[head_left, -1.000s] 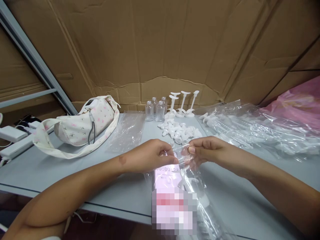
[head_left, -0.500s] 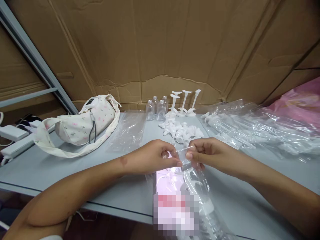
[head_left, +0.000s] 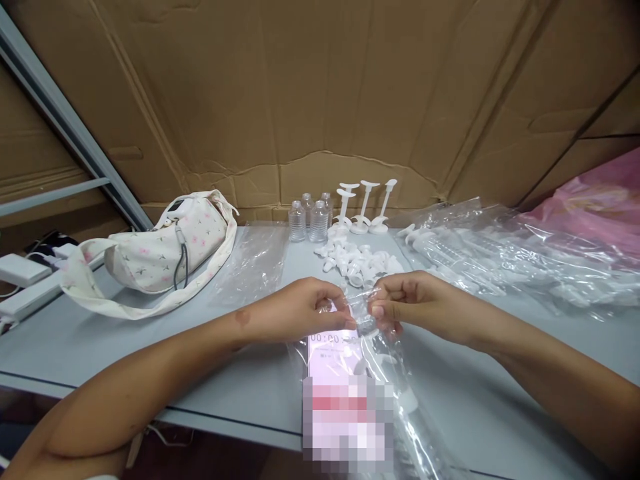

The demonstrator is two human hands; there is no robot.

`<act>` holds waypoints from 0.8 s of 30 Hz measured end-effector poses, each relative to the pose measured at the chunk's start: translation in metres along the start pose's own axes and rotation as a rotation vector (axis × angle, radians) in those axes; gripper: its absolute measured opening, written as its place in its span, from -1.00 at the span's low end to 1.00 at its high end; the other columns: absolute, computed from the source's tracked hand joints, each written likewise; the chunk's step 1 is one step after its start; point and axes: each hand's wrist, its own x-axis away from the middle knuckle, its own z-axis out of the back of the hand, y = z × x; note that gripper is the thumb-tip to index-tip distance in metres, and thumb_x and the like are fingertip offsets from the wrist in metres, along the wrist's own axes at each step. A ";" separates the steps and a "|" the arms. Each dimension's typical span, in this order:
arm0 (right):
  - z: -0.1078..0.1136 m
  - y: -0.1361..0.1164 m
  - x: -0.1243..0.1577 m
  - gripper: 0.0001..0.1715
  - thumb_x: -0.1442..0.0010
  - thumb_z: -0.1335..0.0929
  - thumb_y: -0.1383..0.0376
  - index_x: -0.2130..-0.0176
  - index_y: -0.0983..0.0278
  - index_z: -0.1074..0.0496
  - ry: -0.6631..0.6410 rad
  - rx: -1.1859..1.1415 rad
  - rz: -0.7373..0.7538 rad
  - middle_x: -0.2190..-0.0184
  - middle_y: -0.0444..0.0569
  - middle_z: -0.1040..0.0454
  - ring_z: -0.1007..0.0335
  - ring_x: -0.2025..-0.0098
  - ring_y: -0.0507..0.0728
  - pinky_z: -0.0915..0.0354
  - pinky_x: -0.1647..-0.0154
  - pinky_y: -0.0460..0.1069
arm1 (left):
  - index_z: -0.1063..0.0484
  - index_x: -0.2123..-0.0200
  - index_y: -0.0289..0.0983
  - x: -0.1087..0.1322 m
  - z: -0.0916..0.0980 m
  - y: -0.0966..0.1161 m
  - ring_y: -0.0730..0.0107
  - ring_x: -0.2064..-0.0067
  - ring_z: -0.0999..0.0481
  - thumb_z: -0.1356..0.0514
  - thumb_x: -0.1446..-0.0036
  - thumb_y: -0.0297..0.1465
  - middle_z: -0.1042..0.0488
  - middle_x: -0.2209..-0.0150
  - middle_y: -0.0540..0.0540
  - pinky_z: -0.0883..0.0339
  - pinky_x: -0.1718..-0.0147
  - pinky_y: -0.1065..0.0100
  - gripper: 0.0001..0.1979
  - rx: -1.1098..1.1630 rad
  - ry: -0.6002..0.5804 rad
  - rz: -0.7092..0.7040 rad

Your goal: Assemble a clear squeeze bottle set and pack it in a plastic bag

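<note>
Both hands meet over the near middle of the grey table (head_left: 90,347). My left hand (head_left: 300,310) and my right hand (head_left: 407,303) each pinch the top edge of a clear plastic bag (head_left: 395,373), fingers closed on the film. The bag hangs down toward me and holds white plastic parts. Under it lies a phone (head_left: 333,353) with a lit pinkish screen showing a timer. Just beyond my hands lies a pile of small white caps (head_left: 357,260).
At the back stand small clear bottles (head_left: 310,220) and three white pump stems (head_left: 365,207). A floral cloth bag (head_left: 160,253) lies at the left, an empty clear bag (head_left: 253,263) beside it. More clear bags of white parts (head_left: 505,257) cover the right. Cardboard (head_left: 320,87) walls the back.
My hands have stayed together on the bag's top edge, with only small shifts of the fingers and the film between them.
</note>
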 end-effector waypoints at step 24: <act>-0.008 -0.005 0.005 -0.83 0.02 -0.45 0.24 0.49 0.25 -0.41 0.046 0.068 -0.012 0.57 -0.14 -0.45 -0.34 0.48 0.04 -0.25 0.39 -0.03 | -0.39 0.32 -0.25 0.001 0.006 -0.003 0.48 0.39 -0.28 -0.09 -0.17 -0.09 -0.34 0.41 0.03 -0.10 0.42 0.44 -0.67 -0.198 -0.035 -0.024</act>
